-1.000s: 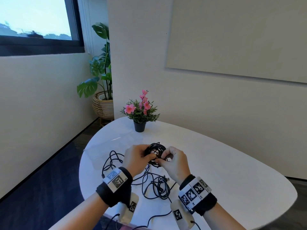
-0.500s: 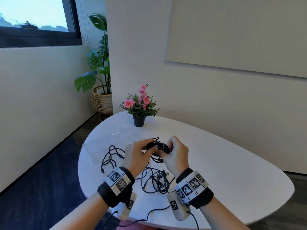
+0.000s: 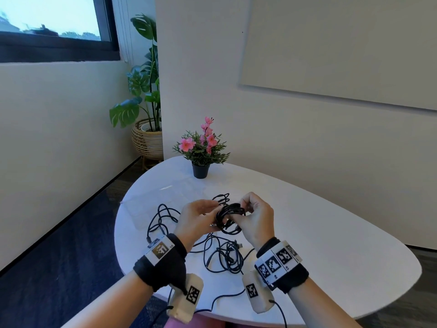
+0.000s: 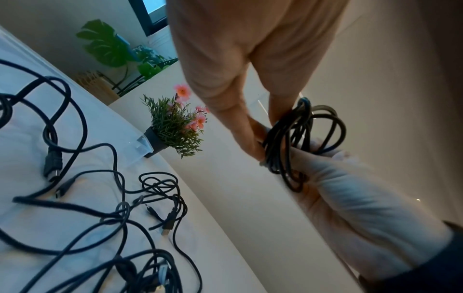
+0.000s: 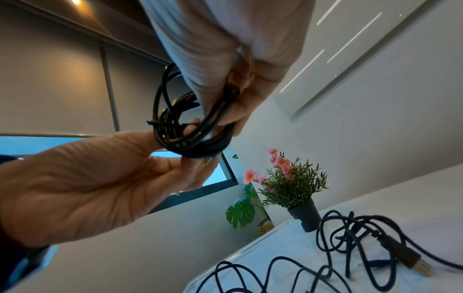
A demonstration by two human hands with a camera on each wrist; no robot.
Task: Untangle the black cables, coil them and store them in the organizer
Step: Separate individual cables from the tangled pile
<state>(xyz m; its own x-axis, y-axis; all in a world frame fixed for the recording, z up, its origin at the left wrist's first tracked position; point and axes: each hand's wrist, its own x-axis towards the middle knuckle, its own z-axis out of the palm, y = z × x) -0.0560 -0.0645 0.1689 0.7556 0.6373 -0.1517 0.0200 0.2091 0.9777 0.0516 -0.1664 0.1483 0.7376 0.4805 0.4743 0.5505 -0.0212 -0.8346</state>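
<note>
A coiled black cable (image 3: 229, 216) is held upright in the air between both hands, above the white table (image 3: 319, 252). My left hand (image 3: 211, 217) pinches the coil's left side between thumb and fingers; the left wrist view shows the fingertips (image 4: 258, 150) on the strands. My right hand (image 3: 244, 215) curls round the coil's right side, and in the right wrist view the coil (image 5: 190, 138) hangs under its fingers (image 5: 215, 95). Loose tangled black cables (image 3: 223, 258) lie on the table below the hands. A clear plastic organizer (image 3: 146, 209) sits at the table's left.
A small black pot of pink flowers (image 3: 200, 170) stands at the table's far edge. A large leafy plant in a woven basket (image 3: 147, 140) stands on the floor in the corner. Cable plugs (image 4: 52, 164) lie among the loose strands.
Both hands have turned the coil from facing me to nearly edge-on and lifted it a little. The right fingers shifted their grip round the strands.
</note>
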